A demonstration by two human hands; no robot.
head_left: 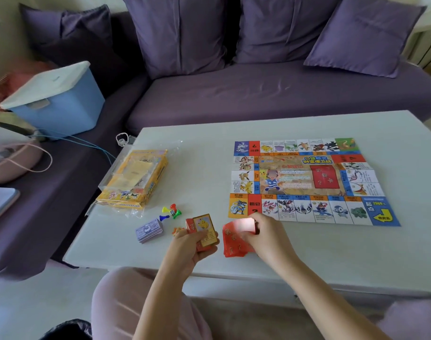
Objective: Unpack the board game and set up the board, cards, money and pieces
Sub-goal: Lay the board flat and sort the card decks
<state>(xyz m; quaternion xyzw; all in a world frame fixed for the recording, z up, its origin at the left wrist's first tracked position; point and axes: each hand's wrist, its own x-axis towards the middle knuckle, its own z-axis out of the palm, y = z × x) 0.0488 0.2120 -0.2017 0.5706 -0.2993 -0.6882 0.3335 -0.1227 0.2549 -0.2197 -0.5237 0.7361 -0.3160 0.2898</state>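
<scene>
Now: left hand [192, 244] grasps deck [205, 231]; right hand [268, 231] pinches red card [243, 225] above red pile [234, 250]. Advice: lay it square on pile below grip; keep deck steady alongside.

Table [332, 253] before sofa [258, 94]. Game board [305, 180] flat on the table's right half; game box [133, 180] at its left edge. In front of the box, pawns [177, 213] round a die [172, 212], then the money stack [149, 230]. Right of these, a deck [205, 229] in the left hand [188, 246], then the card pile [230, 245] under the right hand [267, 233].
</scene>
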